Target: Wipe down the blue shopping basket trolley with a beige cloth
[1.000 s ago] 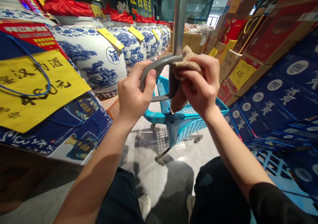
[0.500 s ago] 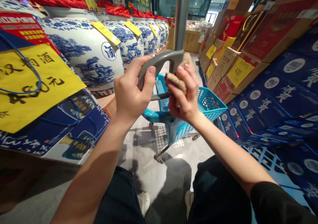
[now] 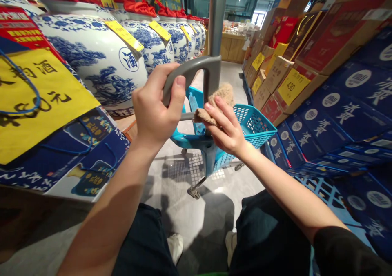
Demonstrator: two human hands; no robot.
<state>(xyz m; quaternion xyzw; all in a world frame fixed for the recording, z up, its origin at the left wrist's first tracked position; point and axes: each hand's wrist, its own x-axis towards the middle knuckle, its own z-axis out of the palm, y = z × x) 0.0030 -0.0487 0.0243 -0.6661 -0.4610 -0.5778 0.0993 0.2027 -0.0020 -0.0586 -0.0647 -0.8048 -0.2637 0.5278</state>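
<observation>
My left hand (image 3: 157,102) is wrapped round the left side of a grey looped handle (image 3: 196,65), thumb lying along it. This handle belongs to a blue shopping cart (image 3: 251,123) with a perforated basket and small casters. My right hand (image 3: 228,131) grips a tan, fuzzy cloth (image 3: 222,96) and presses it against the lower right part of the handle, near a thin grey crossbar. The cloth and fingers hide part of the handle there.
Blue-and-white porcelain jars (image 3: 101,59) with red cloth tops line the left. Nearer stand gift bags (image 3: 92,157) and a yellow price sign (image 3: 39,100). Stacked blue boxes (image 3: 330,116) and brown cartons (image 3: 275,78) rise on the right. A metal pole (image 3: 217,18) stands ahead.
My right hand and the cloth have slid down the right side of the handle, baring its upper right corner. My left hand keeps its grip, and the view has shifted slightly.
</observation>
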